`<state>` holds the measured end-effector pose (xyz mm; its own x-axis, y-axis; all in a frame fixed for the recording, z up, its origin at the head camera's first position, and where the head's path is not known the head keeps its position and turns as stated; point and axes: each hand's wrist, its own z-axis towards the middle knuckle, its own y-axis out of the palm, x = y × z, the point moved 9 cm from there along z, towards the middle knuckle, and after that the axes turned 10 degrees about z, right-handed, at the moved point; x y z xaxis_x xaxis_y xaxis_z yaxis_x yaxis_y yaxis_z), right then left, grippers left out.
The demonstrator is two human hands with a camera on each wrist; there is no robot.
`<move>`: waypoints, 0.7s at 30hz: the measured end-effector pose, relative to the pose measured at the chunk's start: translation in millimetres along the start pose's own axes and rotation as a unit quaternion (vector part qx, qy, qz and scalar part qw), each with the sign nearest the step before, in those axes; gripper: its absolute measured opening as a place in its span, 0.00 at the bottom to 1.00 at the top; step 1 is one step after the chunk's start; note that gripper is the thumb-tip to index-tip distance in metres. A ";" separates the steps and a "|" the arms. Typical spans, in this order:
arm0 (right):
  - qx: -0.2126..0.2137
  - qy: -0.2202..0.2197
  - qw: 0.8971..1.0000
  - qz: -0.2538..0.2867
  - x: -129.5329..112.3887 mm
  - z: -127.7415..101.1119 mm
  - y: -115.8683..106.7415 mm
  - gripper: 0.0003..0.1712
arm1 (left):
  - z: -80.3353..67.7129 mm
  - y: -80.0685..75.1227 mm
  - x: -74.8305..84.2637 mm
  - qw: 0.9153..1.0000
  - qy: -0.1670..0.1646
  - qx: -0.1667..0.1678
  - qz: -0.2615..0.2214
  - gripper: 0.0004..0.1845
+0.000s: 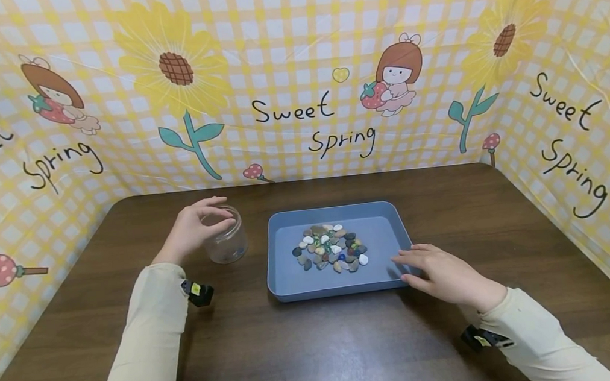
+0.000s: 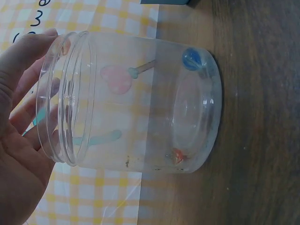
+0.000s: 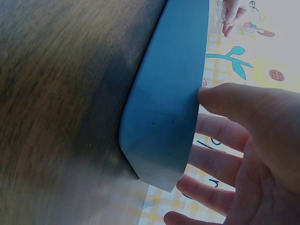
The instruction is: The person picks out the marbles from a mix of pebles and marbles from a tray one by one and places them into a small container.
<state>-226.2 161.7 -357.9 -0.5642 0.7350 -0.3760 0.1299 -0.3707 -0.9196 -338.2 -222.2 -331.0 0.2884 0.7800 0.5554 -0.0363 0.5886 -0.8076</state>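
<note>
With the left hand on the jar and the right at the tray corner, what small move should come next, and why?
Probably the right hand reaches into the blue tray to pinch one pebble. The left hand already grips the clear jar, which holds only a couple of pieces, and the pebble pile lies close.

Bare worktop [image 1: 318, 346] is lying open in front of the tray [image 1: 285, 277]. The jar [image 1: 228, 245] is standing left of it, and the backdrop [image 1: 296, 94] is closing three sides.
</note>
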 end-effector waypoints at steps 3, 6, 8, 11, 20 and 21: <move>0.001 0.000 1.000 0.000 0.1 -0.1 -0.1 0.21 | 0.7 0.4 1.3 1.000 0.004 0.001 0.012 0.13; 0.004 -0.001 1.000 0.000 -0.2 -0.1 -0.3 0.21 | 1.2 0.7 2.0 1.000 0.007 0.002 0.023 0.13; 0.005 -0.002 1.000 -0.001 -0.4 -0.1 -0.5 0.21 | 1.5 1.0 1.9 1.000 0.008 0.002 0.026 0.13; 0.008 -0.004 1.000 -0.001 -0.8 -0.2 -0.7 0.21 | 1.2 1.4 2.2 1.000 0.011 0.002 0.027 0.13; 0.004 -0.003 1.000 0.001 0.5 0.1 0.2 0.21 | 0.0 0.4 6.8 1.000 0.017 0.010 0.023 0.12; 0.004 -0.003 1.000 0.001 0.6 0.1 0.2 0.21 | 0.1 0.3 8.5 1.000 0.018 0.010 0.022 0.13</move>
<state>-226.6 161.9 -358.3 -0.5692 0.7311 -0.3762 0.1243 -0.3758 -0.9183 -335.9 -215.3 -326.5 0.3210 0.7969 0.5117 -0.0693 0.5586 -0.8265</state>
